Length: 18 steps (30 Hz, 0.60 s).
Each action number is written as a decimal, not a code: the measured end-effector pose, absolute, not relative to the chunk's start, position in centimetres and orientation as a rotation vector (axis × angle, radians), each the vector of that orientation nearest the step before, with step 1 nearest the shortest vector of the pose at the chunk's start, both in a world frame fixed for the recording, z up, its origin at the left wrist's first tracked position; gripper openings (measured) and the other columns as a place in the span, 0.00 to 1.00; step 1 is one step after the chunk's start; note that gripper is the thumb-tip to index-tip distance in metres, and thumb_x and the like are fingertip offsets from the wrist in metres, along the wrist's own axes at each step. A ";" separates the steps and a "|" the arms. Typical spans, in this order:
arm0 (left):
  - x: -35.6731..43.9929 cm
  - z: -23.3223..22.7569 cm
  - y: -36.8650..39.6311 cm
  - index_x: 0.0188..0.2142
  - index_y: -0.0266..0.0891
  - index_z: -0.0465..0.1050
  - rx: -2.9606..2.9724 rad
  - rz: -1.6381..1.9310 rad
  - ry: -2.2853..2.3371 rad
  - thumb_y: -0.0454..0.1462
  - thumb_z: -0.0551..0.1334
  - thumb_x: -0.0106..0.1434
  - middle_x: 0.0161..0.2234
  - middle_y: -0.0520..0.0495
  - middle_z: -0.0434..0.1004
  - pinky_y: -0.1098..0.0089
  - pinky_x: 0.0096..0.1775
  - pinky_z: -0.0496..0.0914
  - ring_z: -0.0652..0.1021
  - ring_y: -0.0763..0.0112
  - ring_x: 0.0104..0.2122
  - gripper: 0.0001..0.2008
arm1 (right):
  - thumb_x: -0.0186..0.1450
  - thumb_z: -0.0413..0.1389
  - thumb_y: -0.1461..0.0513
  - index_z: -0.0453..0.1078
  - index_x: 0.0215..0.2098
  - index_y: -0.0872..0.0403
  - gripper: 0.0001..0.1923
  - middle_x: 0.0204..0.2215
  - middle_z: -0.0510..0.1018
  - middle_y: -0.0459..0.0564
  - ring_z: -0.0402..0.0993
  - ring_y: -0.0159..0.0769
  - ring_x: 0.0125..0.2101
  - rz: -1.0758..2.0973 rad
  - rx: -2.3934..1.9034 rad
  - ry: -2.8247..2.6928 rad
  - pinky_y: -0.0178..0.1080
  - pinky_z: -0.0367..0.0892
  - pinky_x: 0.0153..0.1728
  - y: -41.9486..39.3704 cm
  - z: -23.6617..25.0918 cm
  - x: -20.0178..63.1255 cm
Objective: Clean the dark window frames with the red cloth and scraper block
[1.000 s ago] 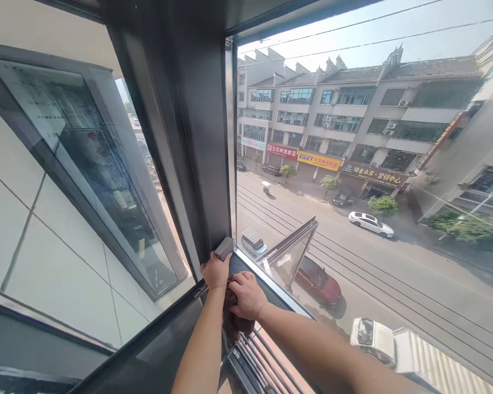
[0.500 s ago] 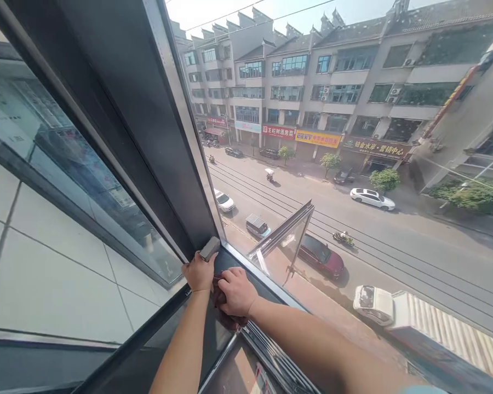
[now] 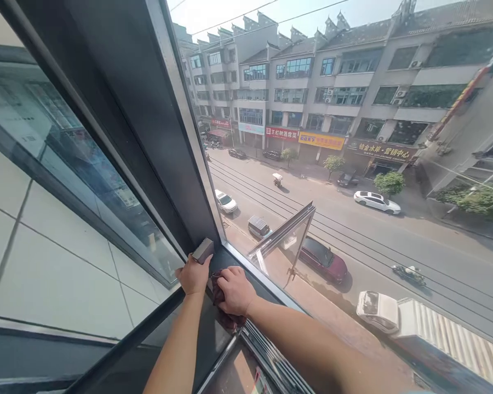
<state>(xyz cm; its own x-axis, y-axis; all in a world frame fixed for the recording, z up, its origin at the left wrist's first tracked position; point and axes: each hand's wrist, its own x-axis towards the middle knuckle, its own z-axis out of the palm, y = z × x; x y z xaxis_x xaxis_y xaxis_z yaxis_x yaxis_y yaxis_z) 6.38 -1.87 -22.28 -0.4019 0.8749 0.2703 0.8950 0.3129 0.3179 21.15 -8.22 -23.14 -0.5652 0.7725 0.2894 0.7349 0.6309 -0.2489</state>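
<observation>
The dark red cloth [image 3: 219, 293] is being pressed on the window frame [image 3: 148, 137] by the closed right hand [image 3: 235, 290], while the left hand [image 3: 194, 275] is gripping a small gray block [image 3: 202, 250].

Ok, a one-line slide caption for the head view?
Left hand holds a grey block; right hand presses a dark cloth.

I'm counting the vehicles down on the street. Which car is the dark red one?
The dark red car sits just right of the open window sash; the other cars are white or grey.
</observation>
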 end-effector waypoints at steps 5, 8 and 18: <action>3.6 -23.1 -3.2 0.40 0.32 0.71 -1.618 -0.648 -2.545 0.56 0.57 0.58 0.30 0.36 0.79 0.58 0.49 0.63 0.78 0.51 0.37 0.27 | 0.53 0.60 0.52 0.67 0.39 0.55 0.20 0.41 0.69 0.52 0.59 0.44 0.46 0.144 -1.202 -2.473 0.48 0.54 0.51 -8.0 -23.4 20.8; 1.6 -23.2 -4.2 0.41 0.32 0.71 -1.511 -0.645 -2.670 0.55 0.57 0.57 0.30 0.36 0.78 0.55 0.48 0.64 0.78 0.49 0.37 0.27 | 0.52 0.60 0.51 0.68 0.39 0.55 0.21 0.41 0.69 0.52 0.59 0.44 0.46 0.160 -1.202 -2.473 0.48 0.54 0.52 -7.9 -23.5 20.7; 4.0 -22.8 -2.7 0.41 0.32 0.71 -1.772 -0.958 -2.426 0.53 0.59 0.56 0.35 0.34 0.79 0.56 0.47 0.67 0.78 0.51 0.39 0.26 | 0.50 0.62 0.54 0.68 0.39 0.56 0.22 0.43 0.69 0.53 0.59 0.45 0.46 0.201 -1.214 -2.461 0.48 0.55 0.52 -8.0 -23.5 21.1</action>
